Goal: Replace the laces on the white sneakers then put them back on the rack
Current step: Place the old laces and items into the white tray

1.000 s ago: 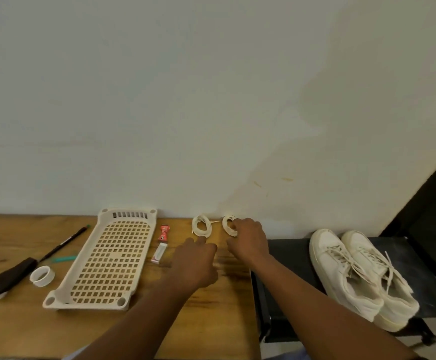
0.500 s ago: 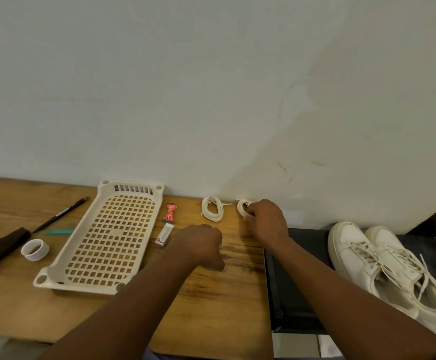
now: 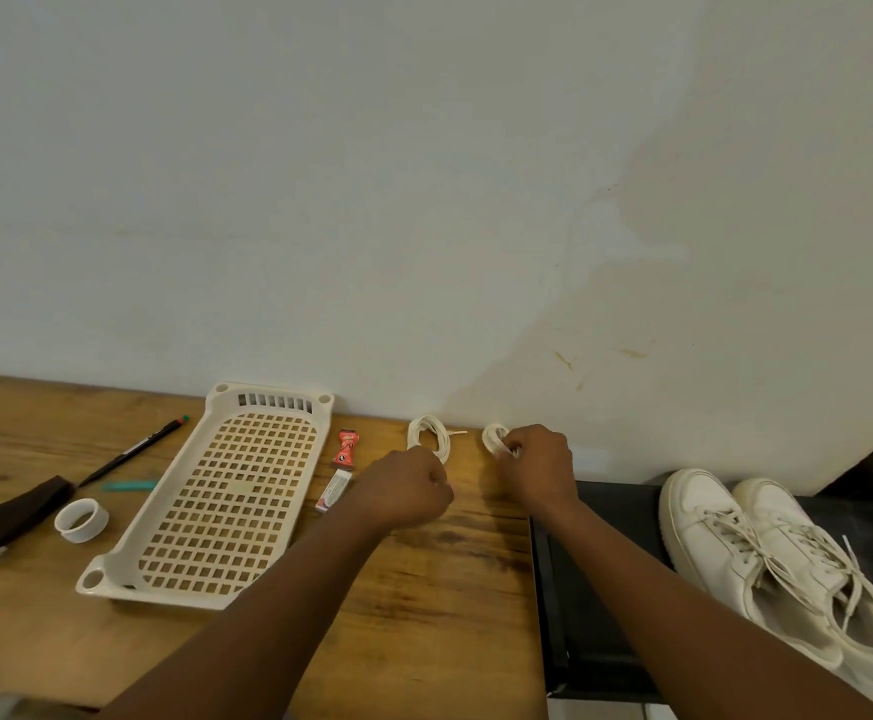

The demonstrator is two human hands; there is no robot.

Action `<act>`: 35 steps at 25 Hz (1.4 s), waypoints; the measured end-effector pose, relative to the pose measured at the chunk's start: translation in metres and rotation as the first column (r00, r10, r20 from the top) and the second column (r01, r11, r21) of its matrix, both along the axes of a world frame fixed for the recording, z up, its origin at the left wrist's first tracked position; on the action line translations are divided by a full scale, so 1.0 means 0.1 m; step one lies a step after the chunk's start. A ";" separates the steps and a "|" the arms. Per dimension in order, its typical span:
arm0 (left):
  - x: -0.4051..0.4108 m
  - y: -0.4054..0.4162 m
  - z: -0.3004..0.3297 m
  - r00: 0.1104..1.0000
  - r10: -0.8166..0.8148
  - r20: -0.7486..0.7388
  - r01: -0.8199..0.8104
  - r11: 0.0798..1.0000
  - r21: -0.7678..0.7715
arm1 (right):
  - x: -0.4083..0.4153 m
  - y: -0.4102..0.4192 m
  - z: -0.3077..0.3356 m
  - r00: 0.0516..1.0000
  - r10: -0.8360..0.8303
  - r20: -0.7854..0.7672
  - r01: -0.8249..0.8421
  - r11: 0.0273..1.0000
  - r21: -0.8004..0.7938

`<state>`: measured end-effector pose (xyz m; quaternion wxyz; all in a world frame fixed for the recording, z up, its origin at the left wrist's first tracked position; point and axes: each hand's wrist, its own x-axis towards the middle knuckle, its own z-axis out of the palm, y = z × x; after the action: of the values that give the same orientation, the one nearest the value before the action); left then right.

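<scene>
White lace coil (image 3: 494, 438), centre frame: soft, light, likely unravels; right hand (image 3: 535, 467) pinches its bundle. Left hand (image 3: 405, 488) curled, holding nothing visible.

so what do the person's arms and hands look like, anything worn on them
Both forearms are bare up to the bottom edge of the picture, with no sleeve showing. The left hand and the right hand carry no glove, and no ring, watch or bracelet can be seen. A pale bit of fabric at the lower left corner may be clothing, but it is too blurred to tell.
</scene>
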<state>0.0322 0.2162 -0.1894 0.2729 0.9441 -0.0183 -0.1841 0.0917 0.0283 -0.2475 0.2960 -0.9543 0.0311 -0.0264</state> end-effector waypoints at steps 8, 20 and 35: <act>0.11 -0.06 0.13 0.770 0.603 -0.209 -0.494 0.355 -0.794 | -0.23 0.52 0.57 0.994 0.111 -0.009 -0.068 0.672 0.738; 0.06 0.14 0.26 0.710 0.523 -0.472 -0.543 -0.022 -0.840 | -0.35 0.83 0.71 0.976 0.205 0.069 -0.195 0.700 0.687; 0.27 1.75 0.01 0.712 0.428 0.556 -0.584 0.801 0.132 | -0.33 0.67 0.35 0.846 0.500 -0.186 -0.479 0.865 0.146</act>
<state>0.0592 0.3909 -0.1883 0.1532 0.9557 0.2022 0.1492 0.0585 0.0953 -0.2130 0.3321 -0.9127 -0.1801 0.1559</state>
